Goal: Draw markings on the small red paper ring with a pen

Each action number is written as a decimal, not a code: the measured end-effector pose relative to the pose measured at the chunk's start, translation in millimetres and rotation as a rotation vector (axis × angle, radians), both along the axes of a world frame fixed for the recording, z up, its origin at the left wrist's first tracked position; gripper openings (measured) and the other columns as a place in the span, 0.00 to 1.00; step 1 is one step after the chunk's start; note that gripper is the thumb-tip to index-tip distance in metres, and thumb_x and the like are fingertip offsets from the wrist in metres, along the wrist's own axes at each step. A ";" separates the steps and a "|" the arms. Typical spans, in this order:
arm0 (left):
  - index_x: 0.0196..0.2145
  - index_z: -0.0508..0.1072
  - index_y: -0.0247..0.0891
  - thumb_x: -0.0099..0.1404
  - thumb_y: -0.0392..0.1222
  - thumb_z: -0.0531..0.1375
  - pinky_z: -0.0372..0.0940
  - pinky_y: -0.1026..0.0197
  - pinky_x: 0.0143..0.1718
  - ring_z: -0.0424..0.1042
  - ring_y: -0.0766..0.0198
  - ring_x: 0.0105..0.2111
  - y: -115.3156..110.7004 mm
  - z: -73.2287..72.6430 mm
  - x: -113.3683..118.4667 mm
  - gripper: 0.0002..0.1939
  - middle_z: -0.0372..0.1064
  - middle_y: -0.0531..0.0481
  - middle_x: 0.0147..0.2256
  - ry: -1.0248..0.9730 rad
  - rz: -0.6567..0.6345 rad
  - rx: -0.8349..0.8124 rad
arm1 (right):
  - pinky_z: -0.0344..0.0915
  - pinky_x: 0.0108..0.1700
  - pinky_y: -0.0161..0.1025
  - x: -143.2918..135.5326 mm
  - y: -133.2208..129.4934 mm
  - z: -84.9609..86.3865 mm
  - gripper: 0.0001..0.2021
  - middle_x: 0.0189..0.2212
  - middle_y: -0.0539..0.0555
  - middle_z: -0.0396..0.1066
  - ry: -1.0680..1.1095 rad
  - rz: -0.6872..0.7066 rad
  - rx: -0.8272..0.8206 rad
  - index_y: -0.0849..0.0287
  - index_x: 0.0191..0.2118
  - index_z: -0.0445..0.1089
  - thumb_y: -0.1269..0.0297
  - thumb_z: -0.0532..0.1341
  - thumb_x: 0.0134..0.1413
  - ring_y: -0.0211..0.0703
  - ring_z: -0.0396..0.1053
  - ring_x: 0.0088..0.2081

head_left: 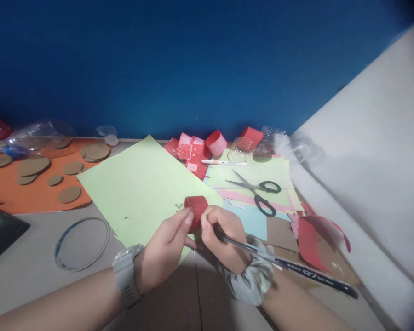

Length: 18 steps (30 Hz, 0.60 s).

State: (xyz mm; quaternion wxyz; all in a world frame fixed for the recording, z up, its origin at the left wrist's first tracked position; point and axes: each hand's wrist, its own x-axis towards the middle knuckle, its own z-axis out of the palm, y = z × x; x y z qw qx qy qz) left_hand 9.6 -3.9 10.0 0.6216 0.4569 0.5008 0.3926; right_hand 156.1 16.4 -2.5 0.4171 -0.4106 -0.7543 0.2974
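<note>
Between my two hands is a small red paper ring (197, 205) with dark marks on its side. My left hand (167, 246) pinches its left side with thumb and fingers. At its right side, the thumb and curled fingers of my right hand (226, 236) press against it. A black gel pen (296, 270) is tucked in my right hand and points back over the wrist; its tip is hidden by the fingers. Below the ring lies a light green paper sheet (138, 184). Open scissors (253, 187) with black handles rest to the right.
Cardboard discs (33, 166) lie on orange paper (7, 193) at left, near a tape-like ring (57, 250) and a dark phone-like device (3, 234). Red paper rings (216, 142), a white marker (224, 162) and clear plastic pieces stand along the blue wall (193, 69). Red scraps (310, 243) lie right.
</note>
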 end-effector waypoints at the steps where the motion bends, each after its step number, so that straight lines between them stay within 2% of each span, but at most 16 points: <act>1: 0.40 0.75 0.36 0.71 0.47 0.52 0.73 0.64 0.38 0.75 0.63 0.32 -0.1 -0.2 -0.1 0.15 0.75 0.48 0.38 -0.002 -0.005 -0.001 | 0.53 0.26 0.35 -0.4 -0.3 -0.3 0.14 0.20 0.46 0.59 0.003 -0.013 0.004 0.55 0.23 0.51 0.71 0.54 0.58 0.35 0.57 0.22; 5: 0.42 0.75 0.35 0.72 0.47 0.51 0.73 0.64 0.37 0.75 0.65 0.29 0.0 0.4 0.0 0.16 0.75 0.48 0.39 0.016 -0.014 -0.019 | 0.53 0.26 0.35 -1.9 -0.8 0.7 0.13 0.20 0.45 0.59 0.005 -0.065 0.004 0.55 0.23 0.52 0.70 0.53 0.58 0.35 0.57 0.22; 11: 0.42 0.76 0.36 0.70 0.48 0.53 0.73 0.62 0.38 0.77 0.60 0.32 -0.8 0.2 0.0 0.16 0.77 0.47 0.39 0.041 0.034 -0.026 | 0.54 0.26 0.36 -0.6 0.6 0.5 0.15 0.19 0.46 0.59 -0.062 0.005 0.062 0.55 0.23 0.51 0.73 0.55 0.57 0.35 0.57 0.22; 16: 0.46 0.75 0.36 0.70 0.50 0.53 0.72 0.57 0.42 0.78 0.59 0.31 -2.9 -1.0 -0.2 0.19 0.76 0.45 0.42 0.058 0.028 -0.045 | 0.54 0.24 0.36 -1.8 -4.9 1.1 0.13 0.20 0.46 0.60 0.118 -0.037 0.139 0.54 0.25 0.52 0.77 0.53 0.56 0.35 0.57 0.21; 18: 0.47 0.74 0.35 0.70 0.51 0.52 0.71 0.55 0.44 0.78 0.59 0.31 -3.8 0.4 -0.3 0.19 0.76 0.44 0.44 0.059 0.063 -0.057 | 0.54 0.22 0.36 -2.5 -7.4 4.4 0.13 0.20 0.46 0.59 0.169 0.009 0.177 0.54 0.26 0.52 0.79 0.52 0.54 0.36 0.57 0.20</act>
